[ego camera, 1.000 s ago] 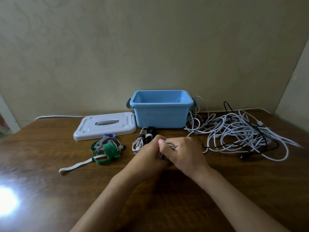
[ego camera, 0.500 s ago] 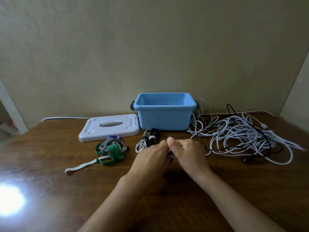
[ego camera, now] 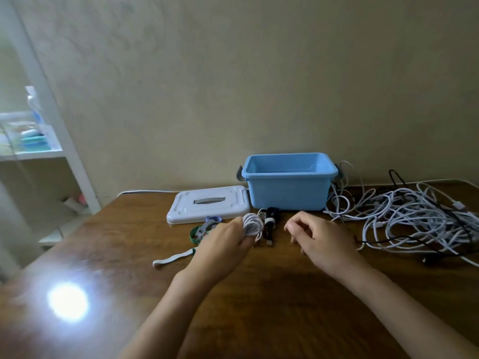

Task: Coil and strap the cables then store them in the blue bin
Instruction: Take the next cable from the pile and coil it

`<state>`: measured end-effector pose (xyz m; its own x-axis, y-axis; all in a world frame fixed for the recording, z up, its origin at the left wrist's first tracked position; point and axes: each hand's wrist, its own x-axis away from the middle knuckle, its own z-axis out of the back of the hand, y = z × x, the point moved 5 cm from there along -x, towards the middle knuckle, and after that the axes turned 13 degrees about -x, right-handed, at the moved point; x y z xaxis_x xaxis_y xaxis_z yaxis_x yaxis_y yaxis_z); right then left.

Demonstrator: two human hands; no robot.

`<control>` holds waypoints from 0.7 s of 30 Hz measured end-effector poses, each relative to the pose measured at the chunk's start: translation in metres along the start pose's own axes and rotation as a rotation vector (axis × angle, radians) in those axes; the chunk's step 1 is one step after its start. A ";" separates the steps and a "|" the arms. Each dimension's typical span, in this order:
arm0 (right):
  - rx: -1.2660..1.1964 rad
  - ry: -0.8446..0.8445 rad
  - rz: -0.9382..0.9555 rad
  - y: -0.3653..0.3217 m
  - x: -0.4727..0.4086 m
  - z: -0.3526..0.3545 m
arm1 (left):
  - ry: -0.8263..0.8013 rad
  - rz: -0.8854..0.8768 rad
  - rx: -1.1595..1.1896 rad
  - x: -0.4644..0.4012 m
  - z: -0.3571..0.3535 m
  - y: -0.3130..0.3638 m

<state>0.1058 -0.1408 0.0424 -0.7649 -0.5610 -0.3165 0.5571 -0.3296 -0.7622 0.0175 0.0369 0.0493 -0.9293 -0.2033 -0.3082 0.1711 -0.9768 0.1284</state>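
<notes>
Gripping a small coiled white cable (ego camera: 252,224), the left hand (ego camera: 225,240) closed its fingers around the lower part of the coil, so that the rounded loops stood up above the knuckles and leaned toward the bin. That grip hovered just over the brown wooden worktop (ego camera: 259,294), in front of the blue plastic bin (ego camera: 288,189) and near it, with the coil outside the bin. The right hand (ego camera: 320,238) was apart from the coil, off to its right, its grip loose and holding nothing, fingers lightly curled and pointing left toward the bundle.

Just beyond the coil, between it and the bin's front wall, lay a strapped black and white cable bundle (ego camera: 270,224) on the worktop. The bin stood upright and open against the wall, and no cable could be seen inside it from this angle. Beside it on the left lay a flat white plastic lid (ego camera: 208,207) with a grey handle slot. Near the left hand's far side lay a heap of green and grey fabric straps (ego camera: 203,229), and one pale strap (ego camera: 172,259) trailed away from under the wrist toward the left. On the right of the bin spread a big tangle of white and black loose cables (ego camera: 414,220), well apart from both hands' fingers.
</notes>
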 end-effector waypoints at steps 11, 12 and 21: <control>-0.031 -0.152 0.061 -0.053 -0.063 -0.105 | 0.231 0.375 0.564 0.043 0.009 -0.109; -0.052 -0.142 0.060 -0.051 -0.066 -0.112 | 0.234 0.378 0.595 0.042 0.007 -0.109; -0.218 -0.195 -0.022 -0.026 -0.077 -0.141 | 0.167 0.364 0.586 0.021 -0.019 -0.108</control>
<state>0.1051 0.0179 0.0074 -0.6878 -0.6978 -0.2001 0.4423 -0.1842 -0.8778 -0.0143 0.1364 0.0112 -0.7759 -0.5636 -0.2834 0.2137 -0.6575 0.7225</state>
